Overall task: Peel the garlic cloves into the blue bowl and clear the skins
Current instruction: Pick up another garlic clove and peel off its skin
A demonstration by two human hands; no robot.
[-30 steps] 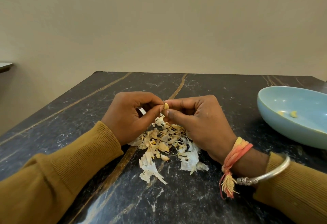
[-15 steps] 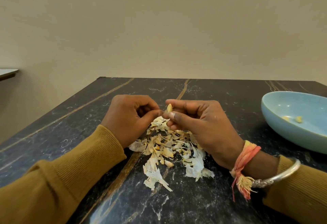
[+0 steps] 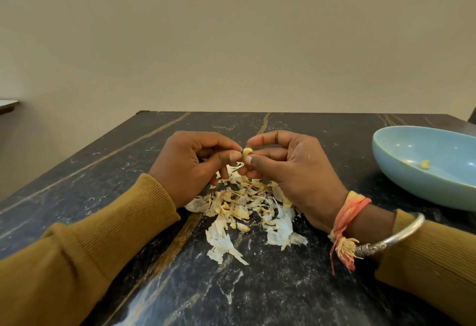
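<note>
Head view shows the dark table [image 3: 257, 287] with a heap of skins [image 3: 244, 209] nearest, just above it the right hand [image 3: 291, 171] pinching a garlic clove [image 3: 246, 152] while the left hand [image 3: 190, 166] pinches its other side, and off right the blue bowl [image 3: 401, 171] holding peeled pieces [image 3: 424, 164].
</note>
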